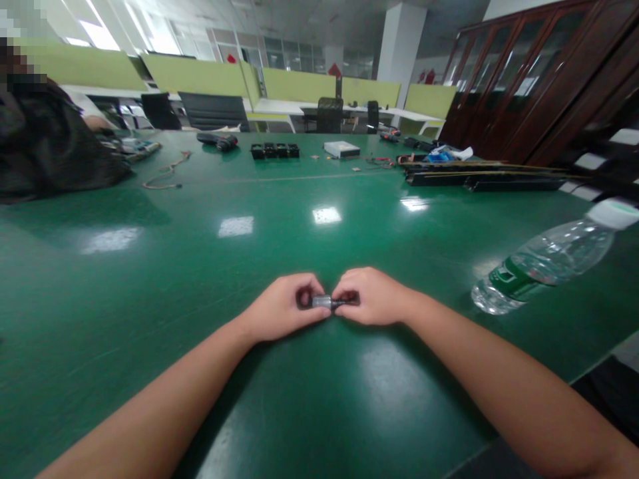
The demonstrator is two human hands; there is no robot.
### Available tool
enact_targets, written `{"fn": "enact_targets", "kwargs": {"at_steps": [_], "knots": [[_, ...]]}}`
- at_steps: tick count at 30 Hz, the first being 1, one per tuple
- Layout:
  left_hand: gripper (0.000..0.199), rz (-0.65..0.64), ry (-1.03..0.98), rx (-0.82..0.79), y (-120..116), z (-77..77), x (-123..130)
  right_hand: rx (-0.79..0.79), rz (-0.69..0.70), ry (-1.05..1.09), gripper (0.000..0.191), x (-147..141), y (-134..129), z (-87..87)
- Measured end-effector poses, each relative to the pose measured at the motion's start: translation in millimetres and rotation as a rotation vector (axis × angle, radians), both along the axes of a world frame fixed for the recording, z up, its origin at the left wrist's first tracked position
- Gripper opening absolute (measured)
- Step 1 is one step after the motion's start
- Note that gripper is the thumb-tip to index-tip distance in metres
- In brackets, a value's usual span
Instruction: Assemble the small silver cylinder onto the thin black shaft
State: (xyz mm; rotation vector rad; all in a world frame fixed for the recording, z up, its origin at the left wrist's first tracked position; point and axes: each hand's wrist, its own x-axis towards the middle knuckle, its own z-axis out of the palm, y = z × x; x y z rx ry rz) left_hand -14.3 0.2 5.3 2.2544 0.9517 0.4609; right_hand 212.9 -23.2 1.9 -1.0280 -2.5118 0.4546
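Observation:
Near the middle of the green table, my two hands meet around a small metal part. My left hand is closed, thumb and fingers pinching a short silver cylinder. From the right end of that cylinder runs a thin dark shaft, and my right hand pinches it between thumb and fingertips. Cylinder and shaft lie in one line, level from left to right. Whether they are one piece or two cannot be made out, and the fingers partly cover both.
A clear water bottle with a green label stands to the right of my hands. Along the far side are a row of black blocks, a silver box, a cable and long black bars. A person's dark sleeve rests at far left.

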Motion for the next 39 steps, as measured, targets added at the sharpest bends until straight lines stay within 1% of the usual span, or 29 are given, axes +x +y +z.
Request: {"fn": "enact_targets", "kwargs": {"at_steps": [8,24,34,37,39], "knots": [[0.027,0.021,0.001,-0.022,-0.5,1.1,0.7,0.063,0.003,-0.045,0.012,-2.0,-1.4,-0.4],[0.030,0.004,0.015,-0.014,0.9,-0.1,-0.5,0.012,-0.012,-0.067,0.011,5.5,-2.2,5.2],[0.029,0.002,0.006,-0.014,0.7,-0.2,-0.2,-0.098,-0.046,-0.091,0.012,13.3,-2.9,12.8],[0.030,0.002,0.011,-0.015,0.5,0.1,-0.2,-0.166,-0.060,-0.116,0.013,19.2,-2.2,17.4],[0.031,0.002,0.017,-0.019,0.4,0.3,-0.2,-0.245,-0.084,-0.135,0.013,26.1,-0.6,21.2]]}}
